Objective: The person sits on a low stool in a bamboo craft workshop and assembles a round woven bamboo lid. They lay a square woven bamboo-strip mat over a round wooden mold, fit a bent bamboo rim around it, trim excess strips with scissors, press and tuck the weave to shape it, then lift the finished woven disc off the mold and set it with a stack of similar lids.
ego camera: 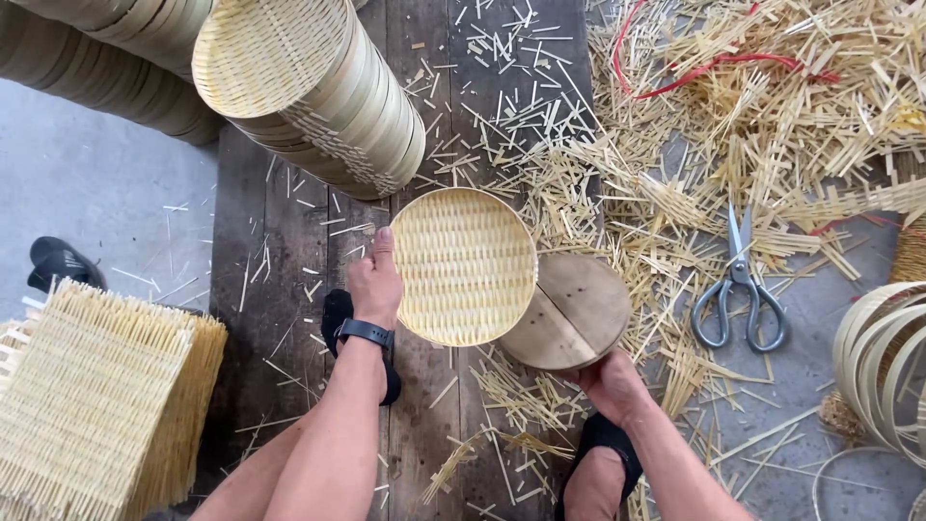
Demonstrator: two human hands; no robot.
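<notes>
**Woven bamboo tray in L hand, wood disc in R**

Far left: stack of square woven mats (96, 405) on grey floor, black shoe (58, 262) just behind it. Top: leaning stack of round bamboo steamer trays (309, 87) on dark plank surface (280, 251).

Centre: left hand (374, 285), w/ black wristwatch (365, 333), grips left rim of round woven tray (463, 265), thumb up along the edge; tray held above planks, woven face to camera. Touching its lower right edge: round wooden disc (569, 314), partly under tray. Right hand (612, 386) grasps disc's bottom edge.

Right: scattered bamboo offcuts (694, 135) w/ red cord (714, 63), scissors (738, 289) lying open-handled on floor, bamboo hoops (883, 357) at far right.
</notes>
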